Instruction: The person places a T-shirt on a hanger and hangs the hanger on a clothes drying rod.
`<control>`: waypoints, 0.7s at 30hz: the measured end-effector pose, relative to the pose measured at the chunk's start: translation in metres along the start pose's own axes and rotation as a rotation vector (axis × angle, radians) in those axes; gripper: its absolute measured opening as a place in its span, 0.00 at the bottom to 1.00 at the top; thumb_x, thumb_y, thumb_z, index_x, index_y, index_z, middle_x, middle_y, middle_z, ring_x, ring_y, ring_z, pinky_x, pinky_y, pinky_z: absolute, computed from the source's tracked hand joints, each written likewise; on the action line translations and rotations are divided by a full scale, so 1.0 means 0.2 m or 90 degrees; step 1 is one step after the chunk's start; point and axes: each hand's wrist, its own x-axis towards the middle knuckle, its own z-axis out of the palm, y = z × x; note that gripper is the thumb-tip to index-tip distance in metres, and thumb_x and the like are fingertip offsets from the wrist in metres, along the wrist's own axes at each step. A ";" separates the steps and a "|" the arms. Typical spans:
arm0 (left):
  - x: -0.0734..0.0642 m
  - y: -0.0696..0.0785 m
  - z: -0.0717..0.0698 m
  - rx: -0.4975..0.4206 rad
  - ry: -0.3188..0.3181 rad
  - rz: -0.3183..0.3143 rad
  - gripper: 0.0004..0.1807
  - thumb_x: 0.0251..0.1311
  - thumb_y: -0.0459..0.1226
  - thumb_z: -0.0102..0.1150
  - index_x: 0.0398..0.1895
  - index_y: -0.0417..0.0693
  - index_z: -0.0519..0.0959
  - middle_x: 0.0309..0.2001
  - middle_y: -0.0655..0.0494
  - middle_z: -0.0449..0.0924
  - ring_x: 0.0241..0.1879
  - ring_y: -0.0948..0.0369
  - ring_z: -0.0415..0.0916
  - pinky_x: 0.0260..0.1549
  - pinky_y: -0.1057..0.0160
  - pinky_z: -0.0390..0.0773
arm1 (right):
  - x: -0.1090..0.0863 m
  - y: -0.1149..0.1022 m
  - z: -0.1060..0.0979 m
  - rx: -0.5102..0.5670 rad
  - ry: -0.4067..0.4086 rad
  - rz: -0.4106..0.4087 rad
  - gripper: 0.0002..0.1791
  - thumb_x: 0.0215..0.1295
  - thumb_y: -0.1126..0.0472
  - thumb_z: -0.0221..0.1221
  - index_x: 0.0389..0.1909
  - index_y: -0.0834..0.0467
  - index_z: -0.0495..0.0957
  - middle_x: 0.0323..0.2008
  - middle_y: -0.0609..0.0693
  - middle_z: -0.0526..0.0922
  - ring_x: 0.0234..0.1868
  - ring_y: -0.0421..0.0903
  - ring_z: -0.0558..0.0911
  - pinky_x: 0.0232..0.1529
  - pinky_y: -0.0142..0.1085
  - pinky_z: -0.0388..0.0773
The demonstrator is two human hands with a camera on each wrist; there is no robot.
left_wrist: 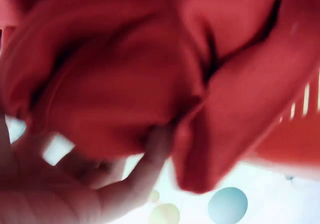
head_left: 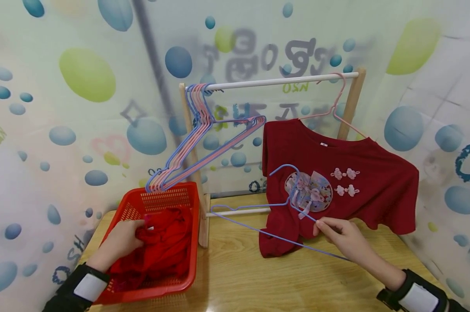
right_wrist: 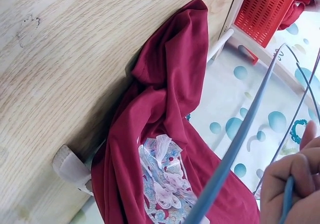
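My left hand [head_left: 121, 238] grips a bright red garment [head_left: 168, 242] that lies bunched in a red plastic basket [head_left: 192, 260]. In the left wrist view the cloth [left_wrist: 110, 73] fills most of the picture, with my fingers [left_wrist: 135, 184] at its lower edge. A blue clothes hanger [head_left: 254, 229] is pinched by one shoulder in my right hand [head_left: 341, 238], its hook upward. Behind that hanger a dark red T-shirt [head_left: 379, 173] with a floral round patch hangs from a pink hanger [head_left: 338, 97]. The right wrist view shows my curled fingers [right_wrist: 295, 174] around the blue wire.
A clothes rack with a white rail [head_left: 273, 82] and wooden posts [head_left: 351, 102] stands on the wooden table [head_left: 242, 277]. Several blue and pink hangers [head_left: 199, 130] hang at its left end, over the basket. A patterned curtain [head_left: 90, 143] surrounds the table.
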 end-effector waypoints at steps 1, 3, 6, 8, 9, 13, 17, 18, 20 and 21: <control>0.00 0.00 0.00 -0.008 0.021 0.008 0.17 0.34 0.31 0.73 0.32 0.43 0.80 0.25 0.53 0.77 0.28 0.55 0.72 0.28 0.56 0.73 | 0.00 0.00 0.00 0.005 0.001 0.000 0.13 0.72 0.58 0.50 0.29 0.55 0.78 0.14 0.40 0.58 0.15 0.32 0.55 0.13 0.32 0.58; -0.02 0.02 -0.02 -0.035 0.054 0.015 0.12 0.35 0.30 0.71 0.27 0.46 0.79 0.22 0.56 0.73 0.24 0.59 0.68 0.26 0.60 0.68 | 0.00 0.00 0.00 0.016 0.005 -0.001 0.12 0.72 0.59 0.50 0.30 0.56 0.78 0.14 0.41 0.57 0.15 0.32 0.55 0.13 0.32 0.57; -0.05 0.04 -0.06 -0.085 0.077 0.011 0.11 0.38 0.31 0.71 0.28 0.47 0.81 0.24 0.57 0.76 0.25 0.61 0.67 0.25 0.63 0.67 | -0.01 0.01 -0.01 0.033 0.011 -0.006 0.12 0.72 0.60 0.50 0.30 0.58 0.78 0.13 0.43 0.56 0.15 0.33 0.54 0.12 0.33 0.56; -0.07 0.07 -0.09 -0.117 0.090 0.011 0.12 0.39 0.32 0.72 0.30 0.45 0.82 0.27 0.55 0.79 0.26 0.61 0.70 0.25 0.64 0.69 | -0.01 0.01 -0.02 0.043 0.015 -0.006 0.12 0.72 0.61 0.50 0.30 0.59 0.78 0.13 0.44 0.56 0.15 0.33 0.54 0.12 0.33 0.55; -0.08 0.08 -0.12 -0.128 0.093 0.009 0.13 0.39 0.33 0.72 0.33 0.44 0.83 0.29 0.54 0.81 0.26 0.61 0.71 0.25 0.65 0.70 | -0.02 0.01 -0.02 0.047 0.016 -0.009 0.12 0.72 0.62 0.49 0.30 0.59 0.77 0.13 0.45 0.56 0.14 0.34 0.54 0.12 0.34 0.55; -0.12 0.15 -0.21 -0.149 0.097 0.013 0.16 0.42 0.34 0.72 0.37 0.42 0.83 0.34 0.50 0.83 0.25 0.62 0.70 0.22 0.66 0.70 | -0.02 0.02 -0.03 0.064 0.018 -0.022 0.13 0.72 0.63 0.48 0.30 0.61 0.77 0.13 0.48 0.55 0.14 0.36 0.54 0.12 0.35 0.55; -0.15 0.23 -0.29 -0.143 0.136 0.039 0.13 0.42 0.34 0.73 0.34 0.48 0.83 0.35 0.51 0.83 0.26 0.62 0.73 0.22 0.67 0.72 | -0.01 0.03 -0.05 0.072 0.025 -0.050 0.13 0.73 0.65 0.47 0.30 0.62 0.76 0.13 0.50 0.56 0.14 0.39 0.55 0.12 0.35 0.55; -0.15 0.25 -0.30 -0.144 0.149 0.044 0.13 0.41 0.35 0.73 0.34 0.49 0.83 0.36 0.51 0.84 0.28 0.62 0.74 0.23 0.67 0.73 | -0.01 0.04 -0.05 0.073 0.028 -0.054 0.13 0.73 0.65 0.47 0.30 0.62 0.76 0.13 0.50 0.57 0.14 0.39 0.55 0.13 0.35 0.55; -0.15 0.29 -0.33 -0.154 0.166 0.046 0.13 0.42 0.35 0.73 0.34 0.51 0.83 0.37 0.50 0.83 0.30 0.60 0.77 0.25 0.67 0.74 | -0.01 0.04 -0.06 0.079 0.032 -0.060 0.13 0.73 0.66 0.46 0.30 0.63 0.76 0.13 0.50 0.57 0.13 0.41 0.55 0.13 0.36 0.55; -0.15 0.31 -0.35 -0.162 0.167 0.043 0.12 0.43 0.35 0.73 0.34 0.51 0.82 0.38 0.50 0.83 0.30 0.59 0.76 0.24 0.67 0.74 | -0.01 0.04 -0.06 0.080 0.032 -0.060 0.13 0.73 0.65 0.46 0.30 0.63 0.76 0.13 0.50 0.57 0.13 0.41 0.55 0.13 0.36 0.55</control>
